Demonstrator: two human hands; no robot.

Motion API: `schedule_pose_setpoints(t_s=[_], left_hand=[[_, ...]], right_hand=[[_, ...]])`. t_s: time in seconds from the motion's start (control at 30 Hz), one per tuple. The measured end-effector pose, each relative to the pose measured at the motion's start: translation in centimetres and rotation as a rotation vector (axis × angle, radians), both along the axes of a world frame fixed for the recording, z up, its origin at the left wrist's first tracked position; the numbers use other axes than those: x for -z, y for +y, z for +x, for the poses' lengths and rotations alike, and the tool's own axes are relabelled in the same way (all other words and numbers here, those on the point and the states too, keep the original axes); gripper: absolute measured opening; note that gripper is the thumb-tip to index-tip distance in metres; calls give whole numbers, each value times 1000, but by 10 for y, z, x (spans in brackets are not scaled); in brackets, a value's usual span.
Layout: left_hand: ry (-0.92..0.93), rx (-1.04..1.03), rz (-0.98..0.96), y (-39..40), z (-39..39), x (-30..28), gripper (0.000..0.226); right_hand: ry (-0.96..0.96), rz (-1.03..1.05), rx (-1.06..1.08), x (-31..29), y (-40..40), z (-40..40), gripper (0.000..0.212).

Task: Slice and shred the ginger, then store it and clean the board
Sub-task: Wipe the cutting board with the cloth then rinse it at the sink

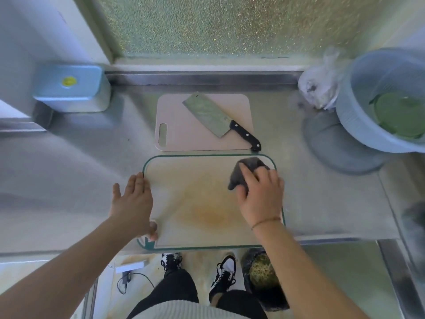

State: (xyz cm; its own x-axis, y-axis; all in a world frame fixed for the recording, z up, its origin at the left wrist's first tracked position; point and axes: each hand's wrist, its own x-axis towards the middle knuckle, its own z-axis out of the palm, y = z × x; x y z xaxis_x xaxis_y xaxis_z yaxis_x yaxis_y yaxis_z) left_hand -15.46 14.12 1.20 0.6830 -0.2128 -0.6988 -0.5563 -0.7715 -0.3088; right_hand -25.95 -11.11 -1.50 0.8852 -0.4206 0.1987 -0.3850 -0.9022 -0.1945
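A white cutting board [197, 199] with a green rim lies on the steel counter, stained yellow in its middle. My right hand [259, 194] presses a grey cloth [246, 171] onto the board's far right corner, fingers curled over the cloth. My left hand [133, 201] lies flat with straight fingers on the board's left edge. No ginger shows on the board.
A pink board [197, 139] behind carries a cleaver [220, 120] with a black handle. A lidded blue-white box [71, 88] stands at the far left. A grey colander bowl [377, 100] with green leaves and a plastic bag [319, 84] sit at the right. A bin [262, 275] stands on the floor.
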Motion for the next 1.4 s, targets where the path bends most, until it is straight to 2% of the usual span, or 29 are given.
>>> schedule_pose_setpoints(t_s=[0.1, 0.2, 0.3, 0.37, 0.47, 0.53, 0.6, 0.67, 0.77, 0.83, 0.9, 1.0, 1.07, 1.2, 1.4], left_hand=[[-9, 16, 30, -5, 1, 0, 128], [-5, 3, 49, -6, 3, 0, 126], [-6, 0, 43, -5, 3, 1, 128], [-5, 4, 34, -4, 2, 0, 129], [-16, -23, -18, -3, 2, 3, 131], [-19, -20, -67, 1, 1, 3, 129], [-14, -28, -152, 14, -1, 5, 126], [22, -50, -263, 39, -1, 8, 134], [56, -10, -427, 76, -4, 12, 140], [23, 86, -491, 87, -9, 16, 131], [-19, 196, -509, 89, -15, 21, 115], [-83, 196, -490, 86, -21, 20, 104], [-74, 177, -461, 81, -21, 19, 107], [39, 125, -278, 66, -16, 7, 125], [46, 72, -265, 59, -15, -8, 119]], right_hand=[[86, 44, -277, 11, 70, 66, 44], [236, 61, -358, 29, 94, 86, 48], [199, 38, -247, 34, 49, 65, 46], [169, 20, -51, 35, -6, 37, 43], [335, 1, 255, 20, -71, 4, 42], [346, -38, 324, 10, -73, 5, 40], [157, -2, 218, 0, -36, 12, 42], [16, 67, -83, -5, 21, 14, 41], [37, 140, -531, -5, 119, -1, 38], [108, 162, -654, 0, 167, -12, 41], [187, 175, -634, 8, 192, -20, 43], [220, 156, -631, 22, 196, -26, 45], [218, 140, -651, 26, 188, -29, 46], [195, 97, -580, 25, 163, -45, 45], [201, 50, -338, 24, 65, -91, 44]])
